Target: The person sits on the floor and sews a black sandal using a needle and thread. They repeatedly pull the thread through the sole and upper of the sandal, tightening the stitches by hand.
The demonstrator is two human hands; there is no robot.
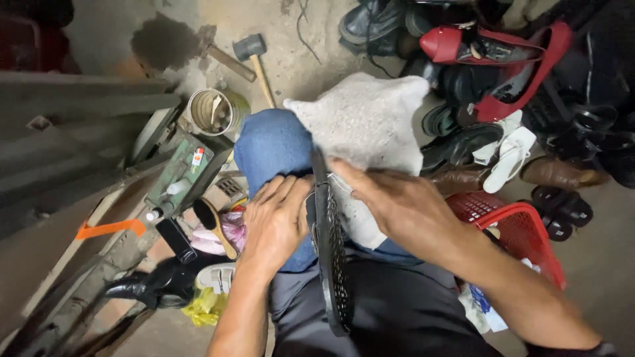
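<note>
Cluttered workshop floor, shoes piled far right. I am bracing a black shoe sole (332,264) edge-up on my lap — left hand (276,221) curled against it, steadying; right hand (390,198) pinching its upper edge over grey cloth (370,119).

Dim, dusty concrete floor (311,59)

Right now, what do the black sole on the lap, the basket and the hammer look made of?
Black sole: likely rubber, matte, with a moulded tread grid; held on edge between left hand and right hand. Red basket: plastic by the look, glossy, moulded mesh walls. Hammer: grey, dull head, probably metal, on a pale wooden handle.
</note>
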